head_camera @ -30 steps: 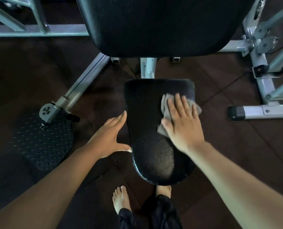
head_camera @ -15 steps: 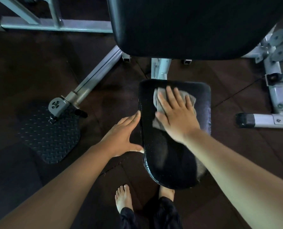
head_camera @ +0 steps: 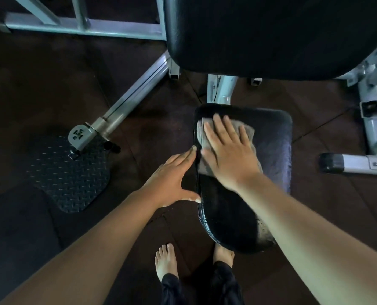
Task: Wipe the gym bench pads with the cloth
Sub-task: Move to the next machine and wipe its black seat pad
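Observation:
The black seat pad [head_camera: 275,150] of the gym bench lies in front of me, narrow end toward my feet. A grey cloth [head_camera: 248,130] is spread on its far left corner. My right hand [head_camera: 229,155] lies flat on the cloth with straight, spread fingers and presses it onto the pad. My left hand [head_camera: 172,179] is open, its fingertips and thumb touching the pad's left side edge. The large black back pad [head_camera: 271,34] fills the top of the view.
Grey steel frame tubes [head_camera: 130,102] run across the dark rubber floor at left and top. A black checker-plate foot plate [head_camera: 71,175] lies at left. More frame and a capped leg [head_camera: 354,165] stand at right. My bare feet [head_camera: 165,260] are below the seat.
My right hand has slid the cloth leftward across the seat pad, from its right side to its far left corner. The left hand stayed at the pad's left edge.

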